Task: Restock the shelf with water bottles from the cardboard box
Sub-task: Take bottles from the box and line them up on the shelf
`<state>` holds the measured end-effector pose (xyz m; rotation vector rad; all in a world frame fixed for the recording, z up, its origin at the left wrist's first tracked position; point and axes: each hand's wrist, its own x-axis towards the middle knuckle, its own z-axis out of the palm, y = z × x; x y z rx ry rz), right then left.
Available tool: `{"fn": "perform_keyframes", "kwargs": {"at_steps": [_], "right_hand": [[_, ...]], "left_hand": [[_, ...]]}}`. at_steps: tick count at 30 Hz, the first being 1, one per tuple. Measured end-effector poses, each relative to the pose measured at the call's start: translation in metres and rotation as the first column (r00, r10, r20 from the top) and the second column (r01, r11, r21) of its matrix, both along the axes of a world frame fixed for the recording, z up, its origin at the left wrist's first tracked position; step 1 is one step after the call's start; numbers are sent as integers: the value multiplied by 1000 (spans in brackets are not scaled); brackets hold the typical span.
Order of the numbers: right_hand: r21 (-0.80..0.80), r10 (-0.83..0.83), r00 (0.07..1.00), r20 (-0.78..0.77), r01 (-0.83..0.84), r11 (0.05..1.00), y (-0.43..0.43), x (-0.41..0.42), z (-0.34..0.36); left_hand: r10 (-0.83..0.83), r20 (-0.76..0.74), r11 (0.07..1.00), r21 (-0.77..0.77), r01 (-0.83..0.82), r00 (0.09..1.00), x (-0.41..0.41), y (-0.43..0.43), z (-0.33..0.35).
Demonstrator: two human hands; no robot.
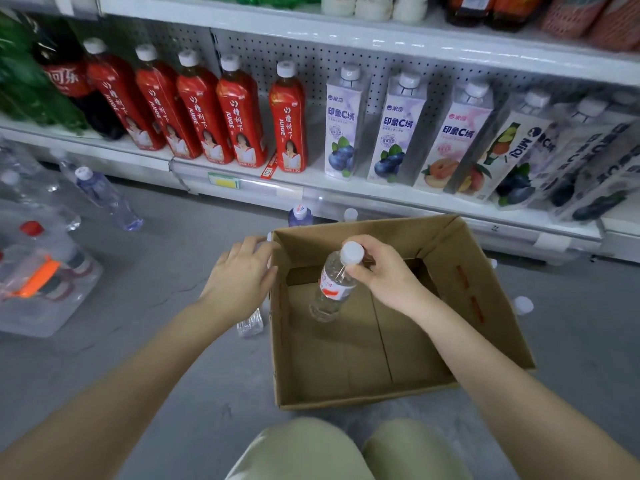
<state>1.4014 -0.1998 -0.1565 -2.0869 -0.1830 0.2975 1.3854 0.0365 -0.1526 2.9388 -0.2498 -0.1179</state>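
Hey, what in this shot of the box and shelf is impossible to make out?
Head view:
- Left hand covers the neck of the floor bottle; grip unclear.
- Rear bottles: far wall of the box hides all but caps.
- Right-end cartons: blurred.
- Label of the held bottle in the right hand: too small.
- Top-shelf goods: cut off by the upper edge.

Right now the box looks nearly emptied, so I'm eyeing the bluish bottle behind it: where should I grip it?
Take the bluish bottle by its cap and neck, fingers coming down from above: it stands upright, and the far wall of the cardboard box hides its body.
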Motion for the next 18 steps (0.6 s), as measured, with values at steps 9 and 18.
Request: {"fn": "perform_keyframes", "kwargs": {"at_steps": [9,18], "right_hand": [[146,-147,987,68,136,980,-11,9,24],[265,-255,966,38,236,935,-19,13,128]], "left_hand": [[-6,32,999,-33,7,999,19,-12,10],[-53,91,996,-72,60,994,31,-14,127]]}}
